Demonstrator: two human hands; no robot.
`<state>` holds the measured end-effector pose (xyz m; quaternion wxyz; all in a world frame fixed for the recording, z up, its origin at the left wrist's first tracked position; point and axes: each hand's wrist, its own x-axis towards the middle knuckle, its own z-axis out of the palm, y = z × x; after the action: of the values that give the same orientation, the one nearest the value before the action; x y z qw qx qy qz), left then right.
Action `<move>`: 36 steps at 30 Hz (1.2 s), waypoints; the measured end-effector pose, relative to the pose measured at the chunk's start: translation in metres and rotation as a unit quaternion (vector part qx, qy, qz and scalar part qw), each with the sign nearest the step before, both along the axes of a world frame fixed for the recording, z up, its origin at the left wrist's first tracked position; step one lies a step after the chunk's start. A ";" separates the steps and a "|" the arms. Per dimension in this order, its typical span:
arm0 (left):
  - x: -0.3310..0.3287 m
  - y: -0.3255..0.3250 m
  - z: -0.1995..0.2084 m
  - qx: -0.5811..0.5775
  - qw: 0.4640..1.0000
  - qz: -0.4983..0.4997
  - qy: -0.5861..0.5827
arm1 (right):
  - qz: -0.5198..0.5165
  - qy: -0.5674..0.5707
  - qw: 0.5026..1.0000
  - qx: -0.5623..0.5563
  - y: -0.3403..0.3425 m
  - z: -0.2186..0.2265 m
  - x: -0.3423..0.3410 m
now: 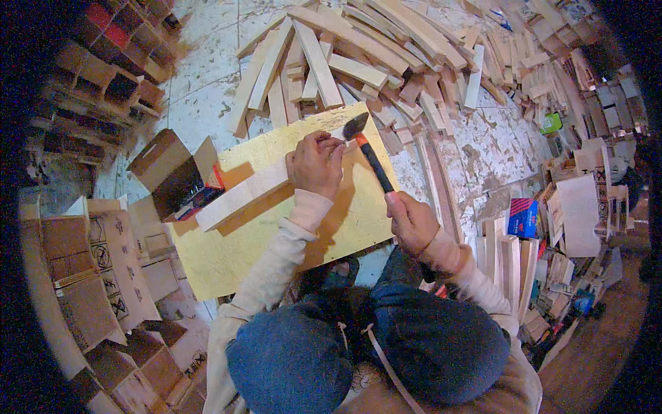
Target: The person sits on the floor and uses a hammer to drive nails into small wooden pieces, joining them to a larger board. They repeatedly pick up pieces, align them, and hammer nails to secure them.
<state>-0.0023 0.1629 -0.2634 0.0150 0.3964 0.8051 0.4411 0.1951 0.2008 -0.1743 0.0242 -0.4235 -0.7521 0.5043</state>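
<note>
My right hand is wrapped round the lower end of a hammer with a black handle and an orange band below its dark head. The hammer head is over the far end of a pale wooden strip, close to my left fingertips. My left hand rests on that strip, its fingers pinched together just left of the hammer head. What they pinch is too small to make out. Under the strip lies a yellow board. An open cardboard box stands at the strip's near-left end.
Heaped wooden strips cover the floor beyond the board. Cardboard boxes line the left side. On the right are a blue and red box, upright wood pieces and a bright green object.
</note>
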 end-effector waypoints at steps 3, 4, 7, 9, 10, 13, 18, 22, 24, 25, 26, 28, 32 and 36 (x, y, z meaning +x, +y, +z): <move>-0.004 -0.003 0.004 -0.022 0.999 -0.028 0.022 | -0.024 -0.033 0.999 -0.021 0.001 -0.015 0.006; -0.005 -0.007 0.005 -0.005 0.995 -0.040 0.086 | -0.019 -0.013 1.000 0.009 0.002 -0.018 0.008; -0.011 -0.015 0.009 -0.039 0.973 -0.069 0.219 | -0.003 0.000 0.997 0.071 0.003 -0.024 0.011; -0.021 -0.018 0.011 -0.127 0.949 -0.079 0.277 | 0.002 -0.010 0.995 0.098 0.004 -0.029 0.012; -0.028 -0.018 0.012 -0.156 0.956 -0.130 0.212 | 0.007 0.000 0.996 0.088 0.005 -0.031 0.012; -0.064 -0.006 0.016 -0.140 0.947 -0.278 0.079 | 0.009 0.003 0.997 0.073 0.009 -0.037 0.014; -0.080 0.002 0.016 -0.213 0.926 -0.304 -0.063 | -0.068 0.015 0.993 -0.100 0.008 -0.041 0.021; -0.074 -0.002 0.021 -0.214 0.926 -0.306 -0.054 | -0.159 0.097 0.973 -0.138 0.002 -0.043 0.023; -0.072 -0.005 0.023 -0.200 0.930 -0.306 -0.026 | -0.194 0.144 0.943 -0.228 0.002 -0.044 0.025; -0.071 -0.005 0.024 -0.189 0.933 -0.304 -0.010 | -0.214 0.124 0.924 -0.292 0.004 -0.044 0.027; -0.070 -0.005 0.024 -0.179 0.935 -0.305 0.004 | -0.210 0.136 0.907 -0.339 0.006 -0.044 0.029; -0.068 -0.004 0.024 -0.174 0.937 -0.304 0.005 | -0.211 0.143 0.864 -0.434 0.010 -0.046 0.035; -0.065 -0.006 0.024 -0.170 0.937 -0.303 0.026 | -0.174 0.259 0.692 -0.651 0.024 -0.059 0.042; -0.064 -0.005 0.020 -0.188 0.937 -0.291 0.043 | -0.094 0.374 0.558 -0.735 0.034 -0.079 0.039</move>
<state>-0.0665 0.1584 -0.2430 0.1827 0.6217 0.7228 0.2403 0.2342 0.2350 -0.2531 0.0309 -0.1361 -0.0005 0.9902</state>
